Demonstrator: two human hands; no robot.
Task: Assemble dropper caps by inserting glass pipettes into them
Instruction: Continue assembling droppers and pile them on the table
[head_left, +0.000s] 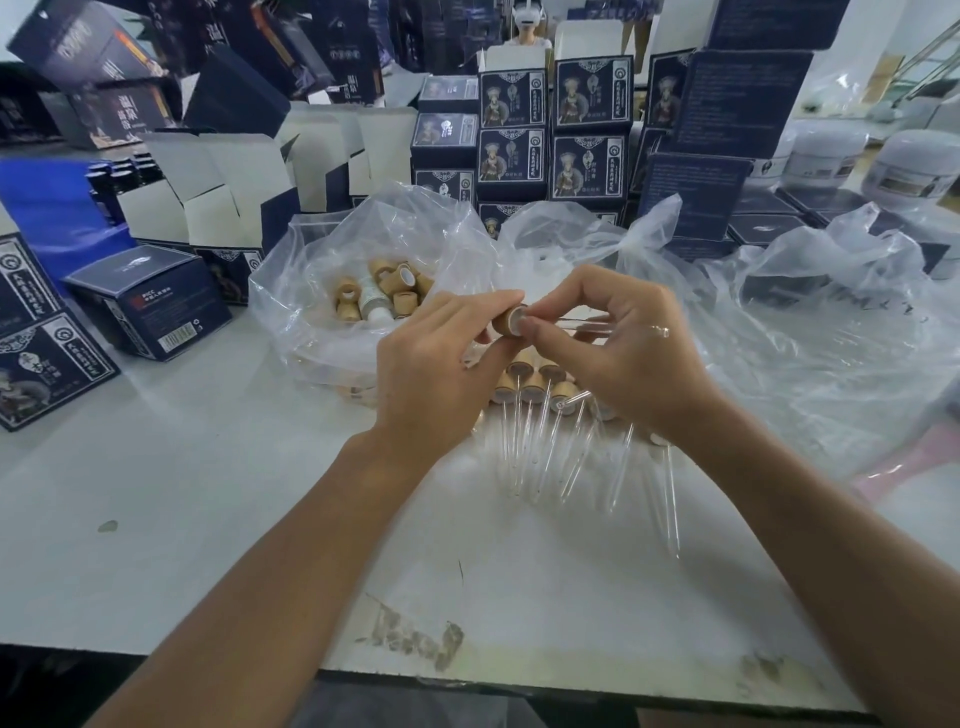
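A white table (156, 519) is covered toward twelve o'clock by stacked dark blue boxes (589, 93), and a clear plastic bag (322, 270) at about eleven o'clock from the hands is seen to hold a heap of unfilled caps (382, 296), so a good part of the work is judged to be left. A second sheet of clear plastic (831, 332) is spread at two to three o'clock; whether loose pipettes lie on it cannot be told. Just below the hands, at six o'clock, a row of finished droppers (540, 410) is laid with the caps away from the worker and the glass stems toward the near edge, about eight or so, so a fair batch is judged done. Above that row one cap (511, 319) is held by the left hand (441, 374), gripped between curled fingers and thumb with its open end turned to three o'clock. By the right hand (618, 353) a glass pipette (582, 323) is pinched between thumb and forefinger, the other fingers curled, and its end is met with the cap's mouth; whether it is fully seated cannot be told.
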